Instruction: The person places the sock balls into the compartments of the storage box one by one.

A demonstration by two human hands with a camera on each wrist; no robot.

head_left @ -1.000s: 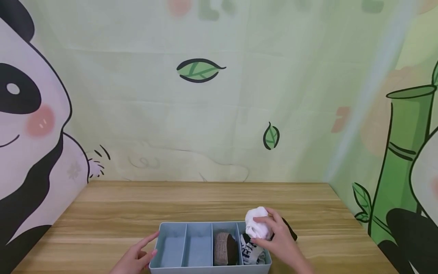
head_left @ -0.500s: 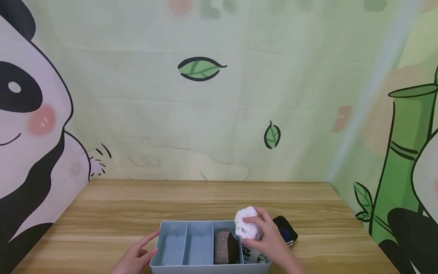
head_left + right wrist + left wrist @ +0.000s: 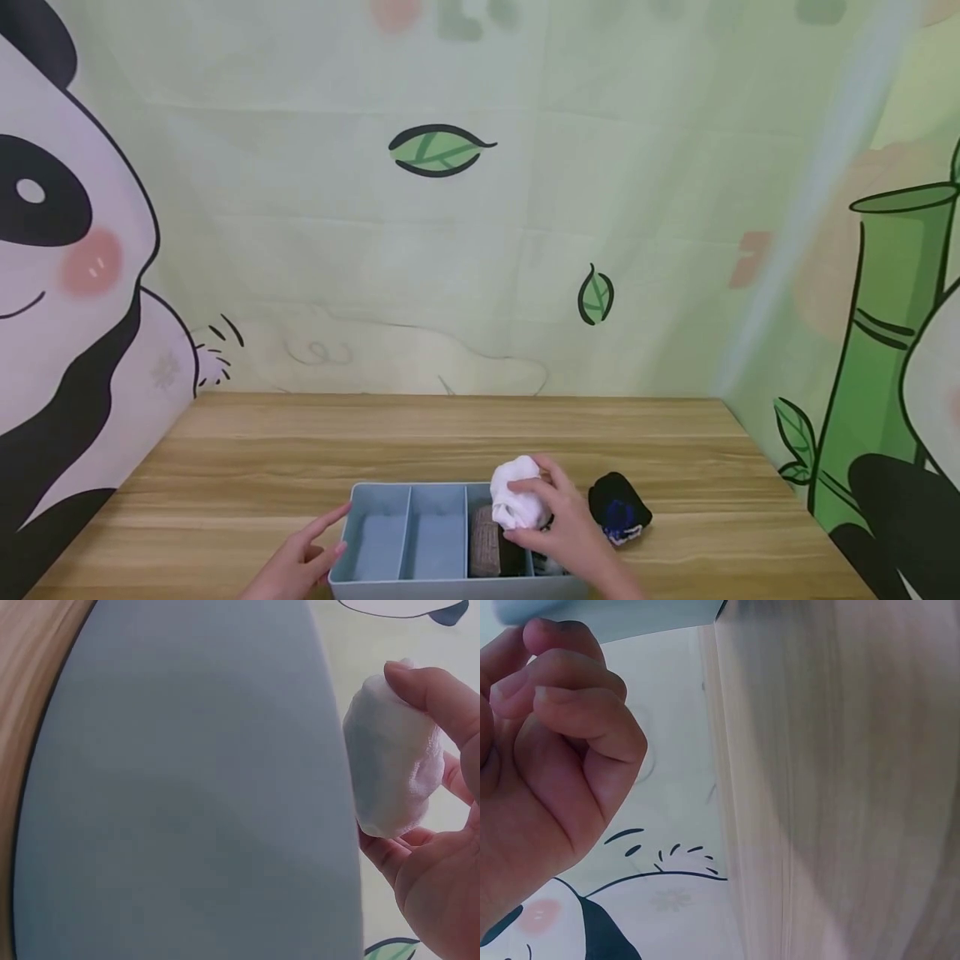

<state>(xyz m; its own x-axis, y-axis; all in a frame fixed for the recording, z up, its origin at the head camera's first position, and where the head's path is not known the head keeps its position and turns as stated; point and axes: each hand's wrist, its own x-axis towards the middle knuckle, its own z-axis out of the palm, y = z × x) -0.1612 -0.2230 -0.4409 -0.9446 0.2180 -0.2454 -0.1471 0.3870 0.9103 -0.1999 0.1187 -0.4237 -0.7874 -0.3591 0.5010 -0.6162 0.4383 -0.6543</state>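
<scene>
A light-blue box point(image 3: 438, 537) with several compartments stands at the table's front. My right hand point(image 3: 562, 525) pinches a balled white sock point(image 3: 514, 496) between thumb and fingers above the third compartment. A rolled brown sock point(image 3: 484, 546) sits in that compartment, partly hidden by the white one. Mostly hidden under my right hand, a grey-and-black patterned sock point(image 3: 549, 567) lies in the rightmost compartment. My left hand point(image 3: 296, 558) touches the box's left side with its straight index finger; in the left wrist view its other fingers point(image 3: 592, 712) are loosely bent.
A balled black sock point(image 3: 618, 504) with blue and white markings lies on the wooden table point(image 3: 375, 433), right of the box. The two left compartments show bare bottoms. Behind the table hangs a green printed cloth point(image 3: 315, 250) with pandas and bamboo.
My right hand has carried the white sock leftward, from above the rightmost compartment to above the brown sock. The black sock has come into fuller view. My left hand stays at the box.
</scene>
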